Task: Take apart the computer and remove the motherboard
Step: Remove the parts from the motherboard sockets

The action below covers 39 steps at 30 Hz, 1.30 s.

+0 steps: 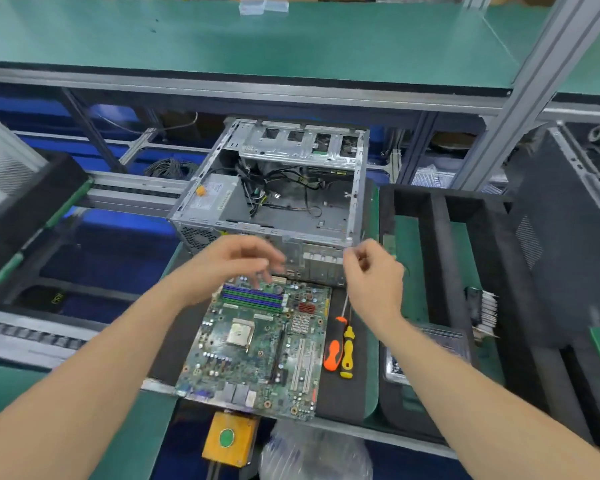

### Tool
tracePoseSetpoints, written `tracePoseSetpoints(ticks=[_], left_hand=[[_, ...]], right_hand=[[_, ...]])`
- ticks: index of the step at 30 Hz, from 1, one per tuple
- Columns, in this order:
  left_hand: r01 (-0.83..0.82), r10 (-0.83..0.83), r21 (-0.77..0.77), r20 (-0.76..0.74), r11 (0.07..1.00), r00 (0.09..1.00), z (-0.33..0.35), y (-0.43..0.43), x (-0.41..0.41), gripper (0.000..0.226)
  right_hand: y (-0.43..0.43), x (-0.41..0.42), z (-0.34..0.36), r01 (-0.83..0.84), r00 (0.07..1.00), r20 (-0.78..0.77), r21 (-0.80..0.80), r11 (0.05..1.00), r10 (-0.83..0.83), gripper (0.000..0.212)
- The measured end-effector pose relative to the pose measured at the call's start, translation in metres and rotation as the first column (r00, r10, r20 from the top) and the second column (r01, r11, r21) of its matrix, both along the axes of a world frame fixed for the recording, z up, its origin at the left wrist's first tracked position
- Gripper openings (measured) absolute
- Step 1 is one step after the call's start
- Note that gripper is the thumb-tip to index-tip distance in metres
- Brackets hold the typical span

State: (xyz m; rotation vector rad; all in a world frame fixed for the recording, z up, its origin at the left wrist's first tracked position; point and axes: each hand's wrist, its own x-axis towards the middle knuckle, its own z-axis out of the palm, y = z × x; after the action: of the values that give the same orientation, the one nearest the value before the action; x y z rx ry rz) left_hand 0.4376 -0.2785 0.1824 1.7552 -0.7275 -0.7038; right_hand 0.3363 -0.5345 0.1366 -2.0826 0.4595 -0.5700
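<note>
The motherboard (257,348) lies on the black mat (355,393), at its near edge, before the open computer case (302,147). The left hand (229,265) hovers with fingers loosely spread. The right hand (371,275) is curled, and I cannot tell whether it pinches anything.

— What colours are on your feed?
— I've got a green motherboard (257,344), its memory slots (253,297) striped purple and green. Right of it, an orange screwdriver (331,356) and a yellow screwdriver (347,355).
— Beyond it?
— A silver-grey case (291,147), black cables (278,178) inside. On the motherboard's near side, a yellow box (246,445) with a green button (226,437).
</note>
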Motion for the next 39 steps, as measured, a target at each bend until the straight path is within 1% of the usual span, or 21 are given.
tracePoseSetpoints(ticks=[2,3,4,6,7,8,10,12,15,18,20,23,26,30,34,37,39], left_hand=[[-0.166,0.167,0.093,-0.008,0.982,0.986,-0.027,0.041,-0.004,0.017],[-0.268,0.266,0.167,0.032,0.949,0.963,-0.042,0.057,-0.004,0.014],[-0.382,0.369,0.254,0.099,0.889,0.924,-0.058,0.07,-0.004,0.012],[-0.562,0.512,0.406,0.235,0.721,0.826,-0.086,0.088,-0.002,0.003],[-0.601,0.537,0.447,0.276,0.663,0.797,-0.096,0.093,-0.003,0.007],[-0.61,0.544,0.464,0.286,0.642,0.789,-0.105,0.096,-0.003,0.014],[-0.617,0.547,0.463,0.293,0.637,0.784,-0.116,0.096,-0.005,0.022],[-0.625,0.54,0.435,0.317,0.648,0.78,-0.121,0.092,-0.007,0.025],[-0.651,0.547,0.389,0.353,0.652,0.759,-0.124,0.084,-0.009,0.023],[-0.682,0.572,0.361,0.373,0.636,0.731,-0.126,0.078,-0.01,0.022],[-0.703,0.585,0.374,0.39,0.605,0.711,-0.126,0.075,-0.011,0.024],[-0.745,0.579,0.408,0.469,0.528,0.667,-0.126,0.07,-0.012,0.029],[-0.768,0.572,0.4,0.513,0.5,0.639,-0.129,0.065,-0.014,0.026],[-0.778,0.569,0.391,0.532,0.492,0.627,-0.13,0.059,-0.017,0.022],[-0.781,0.527,0.372,0.584,0.502,0.617,-0.13,0.056,-0.02,0.026],[-0.774,0.495,0.342,0.616,0.533,0.613,-0.134,0.059,-0.024,0.021],[-0.781,0.508,0.263,0.635,0.567,0.582,-0.138,0.06,-0.03,0.024]], right_hand=[[0.027,-0.011,-0.021,-0.091,0.991,-0.099,-0.056,0.994,0.085,0.031],[0.04,-0.014,-0.031,-0.13,0.98,-0.16,-0.092,0.987,0.114,0.03],[0.052,-0.015,-0.04,-0.167,0.966,-0.222,-0.141,0.976,0.133,0.028],[0.072,-0.012,-0.052,-0.232,0.924,-0.35,-0.198,0.952,0.152,0.027],[0.08,-0.009,-0.055,-0.251,0.898,-0.413,-0.193,0.948,0.154,0.027],[0.086,-0.006,-0.057,-0.261,0.87,-0.471,-0.185,0.947,0.147,0.029],[0.095,0.001,-0.059,-0.264,0.82,-0.564,-0.219,0.939,0.099,0.03],[0.101,0.008,-0.06,-0.265,0.789,-0.614,-0.302,0.916,0.026,0.034],[0.108,0.014,-0.058,-0.263,0.768,-0.639,-0.385,0.885,-0.05,0.042],[0.113,0.014,-0.057,-0.238,0.759,-0.647,-0.39,0.89,-0.081,0.043],[0.114,0.013,-0.058,-0.216,0.762,-0.642,-0.374,0.902,-0.084,0.04],[0.117,0.012,-0.059,-0.177,0.777,-0.623,-0.346,0.921,-0.084,0.034],[0.122,0.013,-0.061,-0.155,0.782,-0.614,-0.35,0.924,-0.102,0.031],[0.129,0.015,-0.065,-0.158,0.782,-0.611,-0.385,0.909,-0.123,0.027],[0.133,0.015,-0.067,-0.126,0.79,-0.59,-0.419,0.899,-0.165,0.02],[0.133,0.01,-0.065,-0.102,0.812,-0.566,-0.378,0.92,-0.142,0.02],[0.134,0.002,-0.064,-0.098,0.852,-0.516,-0.317,0.943,-0.085,0.022]])
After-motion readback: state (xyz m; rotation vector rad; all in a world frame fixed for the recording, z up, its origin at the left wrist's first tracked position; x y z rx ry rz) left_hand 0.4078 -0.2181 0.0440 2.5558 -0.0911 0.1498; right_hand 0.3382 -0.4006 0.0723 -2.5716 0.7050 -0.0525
